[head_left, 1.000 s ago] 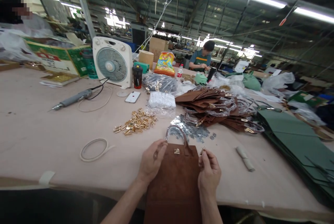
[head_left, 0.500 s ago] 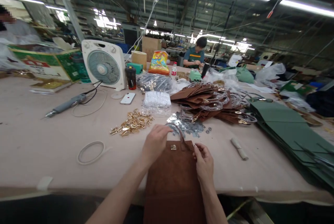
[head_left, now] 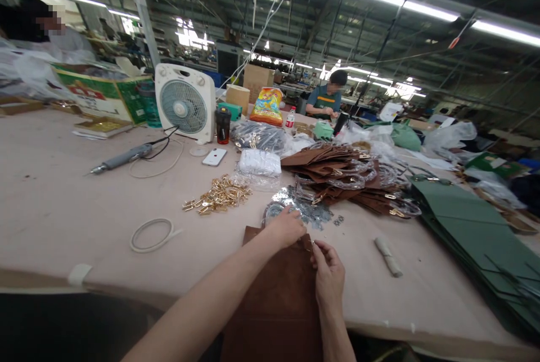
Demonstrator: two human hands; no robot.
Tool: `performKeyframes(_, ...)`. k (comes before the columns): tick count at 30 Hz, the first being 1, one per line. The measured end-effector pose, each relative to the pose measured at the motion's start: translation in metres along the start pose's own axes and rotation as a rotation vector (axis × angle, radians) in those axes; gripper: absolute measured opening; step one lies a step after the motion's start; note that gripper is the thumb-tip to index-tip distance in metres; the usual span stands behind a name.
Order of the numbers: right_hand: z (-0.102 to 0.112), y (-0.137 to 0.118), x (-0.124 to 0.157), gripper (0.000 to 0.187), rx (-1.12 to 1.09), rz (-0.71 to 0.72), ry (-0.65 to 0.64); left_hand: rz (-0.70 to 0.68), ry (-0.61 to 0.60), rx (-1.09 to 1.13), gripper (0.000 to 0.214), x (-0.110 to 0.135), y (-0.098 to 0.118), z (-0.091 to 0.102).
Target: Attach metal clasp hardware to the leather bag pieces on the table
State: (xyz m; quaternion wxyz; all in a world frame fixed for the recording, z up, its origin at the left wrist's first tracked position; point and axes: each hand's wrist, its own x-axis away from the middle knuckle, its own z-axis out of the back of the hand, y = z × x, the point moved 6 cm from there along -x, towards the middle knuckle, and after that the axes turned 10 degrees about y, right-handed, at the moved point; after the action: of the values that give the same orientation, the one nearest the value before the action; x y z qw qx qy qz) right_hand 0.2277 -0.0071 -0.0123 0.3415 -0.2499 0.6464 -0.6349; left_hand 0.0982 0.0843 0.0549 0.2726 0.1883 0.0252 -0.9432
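A brown bag (head_left: 276,300) lies over the front edge of the table, its top pointing away from me. Its plastic-wrapped handle (head_left: 270,213) loops out beyond the top edge, partly behind my left hand. My left hand (head_left: 287,227) reaches across the bag top with curled fingers, gripping near the upper right corner; the exact contact is hidden. At that same corner my right hand (head_left: 330,266) pinches a small shiny metal piece (head_left: 313,243) between thumb and forefinger. Just beyond the bag are gold-coloured clasps (head_left: 221,195) and a heap of flat silver metal plates (head_left: 310,213).
More brown bags (head_left: 333,173) are piled behind the plates. Green bag panels (head_left: 468,221) cover the right side. Also on the table are a rolled cloth (head_left: 388,257), a tape ring (head_left: 152,236), a grey electric screwdriver (head_left: 122,158), a phone (head_left: 215,156) and a fan (head_left: 183,104).
My left hand has moved right across the bag top, from the handle to the right corner. The bag has turned slightly, and the right hand stays at the corner. The view has shifted left.
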Motion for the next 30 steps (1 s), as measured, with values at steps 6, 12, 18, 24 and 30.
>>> performKeyframes(6, -0.001, -0.004, 0.001, 0.045, 0.008, 0.001, -0.026, -0.017, 0.002, 0.080, 0.018, -0.007, 0.004, 0.003)
performKeyframes(12, -0.008, -0.010, 0.007, 0.043, 0.018, 0.012, -0.091, 0.110, -0.031, 0.235, 0.024, -0.015, 0.000, 0.014)
performKeyframes(18, -0.024, -0.023, 0.016, 0.032, 0.176, 0.216, -0.247, 0.359, 0.112, 0.441, 0.026, -0.021, 0.002, 0.021)
performKeyframes(24, -0.011, -0.010, 0.001, 0.038, 0.234, 0.144, -0.024, 0.532, 0.228, 0.661, 0.043, 0.003, 0.000, 0.020)
performKeyframes(30, -0.010, 0.004, -0.009, 0.045, 0.118, 0.004, -0.064, 0.646, 0.164, 0.376, 0.023, 0.052, -0.013, 0.028)
